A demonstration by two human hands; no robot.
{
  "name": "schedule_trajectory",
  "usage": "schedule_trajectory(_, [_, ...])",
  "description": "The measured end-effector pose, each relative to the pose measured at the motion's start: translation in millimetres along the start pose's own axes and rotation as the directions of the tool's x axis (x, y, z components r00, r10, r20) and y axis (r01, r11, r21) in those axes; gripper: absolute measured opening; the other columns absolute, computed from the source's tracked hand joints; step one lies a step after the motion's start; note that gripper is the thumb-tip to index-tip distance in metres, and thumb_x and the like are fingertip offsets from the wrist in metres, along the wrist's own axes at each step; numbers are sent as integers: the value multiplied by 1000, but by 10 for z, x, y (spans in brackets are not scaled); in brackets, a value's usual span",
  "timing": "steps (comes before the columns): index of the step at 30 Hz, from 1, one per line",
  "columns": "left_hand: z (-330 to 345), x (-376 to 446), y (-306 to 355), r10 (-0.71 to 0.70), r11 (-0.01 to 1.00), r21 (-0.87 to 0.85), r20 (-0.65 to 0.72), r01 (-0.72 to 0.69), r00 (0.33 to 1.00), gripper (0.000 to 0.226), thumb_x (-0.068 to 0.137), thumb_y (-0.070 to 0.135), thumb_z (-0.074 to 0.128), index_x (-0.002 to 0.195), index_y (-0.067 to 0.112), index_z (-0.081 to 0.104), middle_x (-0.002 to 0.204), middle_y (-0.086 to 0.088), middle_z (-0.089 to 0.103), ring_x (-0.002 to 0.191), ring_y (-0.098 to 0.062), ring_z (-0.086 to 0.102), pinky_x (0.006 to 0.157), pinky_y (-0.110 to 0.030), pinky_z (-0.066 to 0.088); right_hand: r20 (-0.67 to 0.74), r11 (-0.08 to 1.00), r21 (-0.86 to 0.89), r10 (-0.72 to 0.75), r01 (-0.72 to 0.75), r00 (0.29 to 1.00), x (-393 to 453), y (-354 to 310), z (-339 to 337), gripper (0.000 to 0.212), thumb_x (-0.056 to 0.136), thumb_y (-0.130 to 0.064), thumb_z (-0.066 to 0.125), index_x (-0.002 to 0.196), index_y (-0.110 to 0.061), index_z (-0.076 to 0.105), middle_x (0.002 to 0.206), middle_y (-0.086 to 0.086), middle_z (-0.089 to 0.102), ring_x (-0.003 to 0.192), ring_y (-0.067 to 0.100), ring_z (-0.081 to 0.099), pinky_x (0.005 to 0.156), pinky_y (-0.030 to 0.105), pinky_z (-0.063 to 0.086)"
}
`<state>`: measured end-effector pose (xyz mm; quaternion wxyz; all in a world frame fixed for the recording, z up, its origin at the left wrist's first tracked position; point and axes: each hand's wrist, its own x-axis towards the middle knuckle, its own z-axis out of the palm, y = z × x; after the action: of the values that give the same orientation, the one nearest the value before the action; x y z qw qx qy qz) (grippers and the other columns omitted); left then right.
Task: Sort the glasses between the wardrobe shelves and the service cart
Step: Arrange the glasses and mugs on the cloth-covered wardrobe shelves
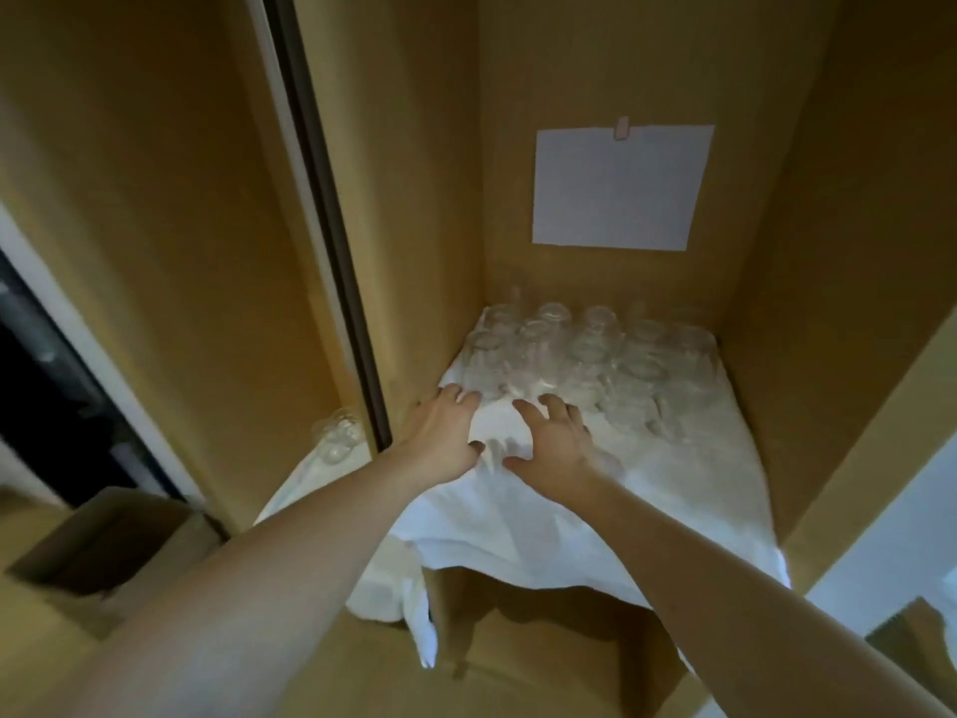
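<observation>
We are reaching both arms into the tan wooden wardrobe shelf (808, 313), which is covered by a rumpled white cloth (647, 489). Our left hand (445, 437) is lying with fingers spread and relaxed, fingertips touching the cloth, holding nothing; our right hand (556, 448) is likewise spread wide on the cloth, empty. The cluster of clear, round-bodied glasses (585, 355) is standing just beyond both sets of fingertips, packed close together toward the back corner; blur is hiding whether they are upright or inverted. We are judging them light, rigid, smooth, slippery and fragile, apt to clink against touching neighbours. Best hold: fingers wrapped round the body of a front-row glass, lifting straight up. The loose cloth may drag and topple others. A white paper sheet (621, 184) is taped above them.
</observation>
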<state>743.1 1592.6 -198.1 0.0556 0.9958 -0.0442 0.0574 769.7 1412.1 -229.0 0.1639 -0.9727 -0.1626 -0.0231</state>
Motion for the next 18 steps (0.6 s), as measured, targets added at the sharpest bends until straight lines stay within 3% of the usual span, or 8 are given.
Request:
schedule_trajectory(5, [-205,-457,-521,-121,992,34,-20,121,992,62,90,44,65,144,21,44,138,-5,49,127,-30,46,87,-37,44,19,995,2,-102,102,995,-1,-585,146,82,87,-55,68,156,-32,29,161,7,25,143,31,26,111,44,35])
schedule_trajectory(9, [-366,-716,-962,-173,984,25,-32,174,984,62,90,43,65,144,20,45,143,-7,48,131,-31,43,100,-45,46,33,989,-6,-148,148,989,66,-1093,234,83,88,-53,69,157,-31,28,159,7,26,144,31,26,112,44,35])
schedule_trajectory(18, [-454,-1177,-2314,-247,969,14,-36,247,968,69,89,48,66,148,21,41,150,-9,41,135,-33,39,106,-48,44,57,975,-20,-222,223,973,122,-2451,675,79,87,-49,71,152,-31,31,148,6,39,134,30,37,108,43,41])
